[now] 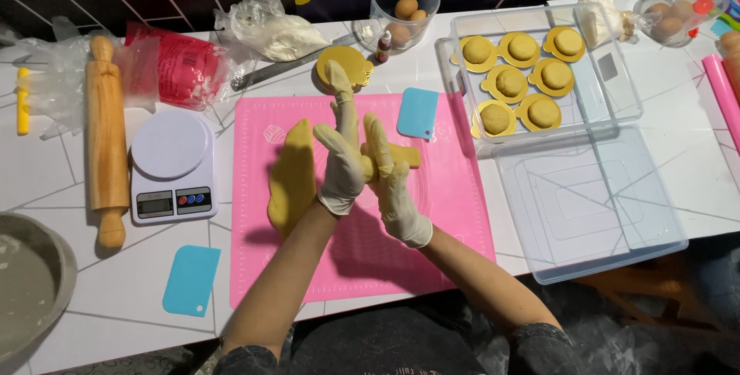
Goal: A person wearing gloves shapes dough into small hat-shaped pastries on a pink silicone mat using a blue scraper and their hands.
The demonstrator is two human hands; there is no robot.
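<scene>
While hovering above the pink mat (432, 213) on the counter (100, 282): left hand (341, 161) and right hand (389, 182), gloved, palms pressed together, fingers (341, 97) straight, clamping a small dough piece (405, 155). Just left, on the mat, a long yellow dough lump (291, 178); beyond, a blue scraper (418, 112).

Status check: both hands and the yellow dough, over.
Left hand and right hand, gloved, pressed together around small dough piece. Big dough lump on pink mat. Nothing blocking.

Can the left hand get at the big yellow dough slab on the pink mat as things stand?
Probably yes: the yellow dough slab lies bare beside the gloved left hand, nothing between; though both hands press a small dough piece.
</scene>
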